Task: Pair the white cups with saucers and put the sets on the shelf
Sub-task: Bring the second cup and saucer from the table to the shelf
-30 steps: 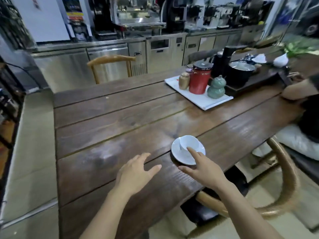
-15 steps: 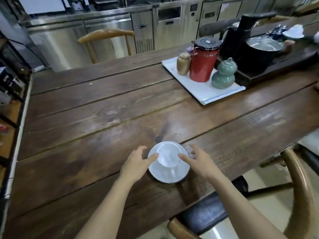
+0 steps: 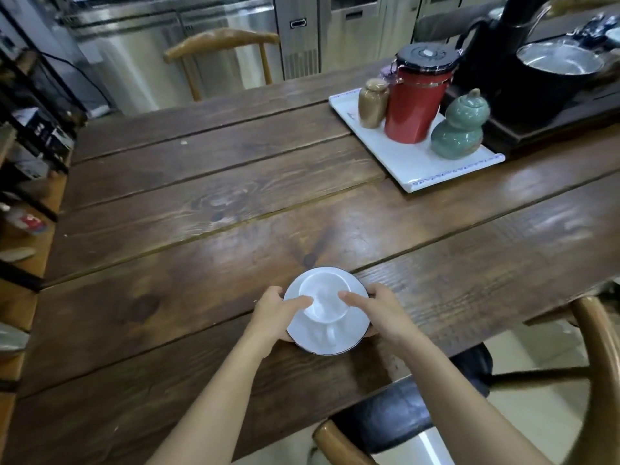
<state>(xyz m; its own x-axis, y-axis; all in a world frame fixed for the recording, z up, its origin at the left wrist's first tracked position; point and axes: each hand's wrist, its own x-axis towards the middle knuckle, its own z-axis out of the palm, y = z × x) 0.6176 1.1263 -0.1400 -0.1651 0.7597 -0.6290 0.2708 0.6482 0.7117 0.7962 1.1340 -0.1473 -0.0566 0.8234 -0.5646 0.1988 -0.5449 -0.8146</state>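
At the far left edge of the frame, dark open shelving [image 3: 23,135] holds blurred boxes. A wide wooden plank table [image 3: 201,203] fills most of the view. At lower centre, near the table's front edge, the left hand [image 3: 273,313] grips the left rim of a white saucer [image 3: 349,337], its thumb laid on the rim of the white cup [image 3: 323,302] sitting on the saucer. The cup's handle points toward the bottom of the frame. The right hand [image 3: 380,312] mirrors it, fingers curled around the saucer's right rim and thumb on the cup. In the upper right, well apart from the hands, a white tray [image 3: 412,162] carries a tan jar [image 3: 372,102], a red canister [image 3: 414,95] and a green gourd-shaped jar [image 3: 459,129], beside a black tea set [image 3: 543,75].
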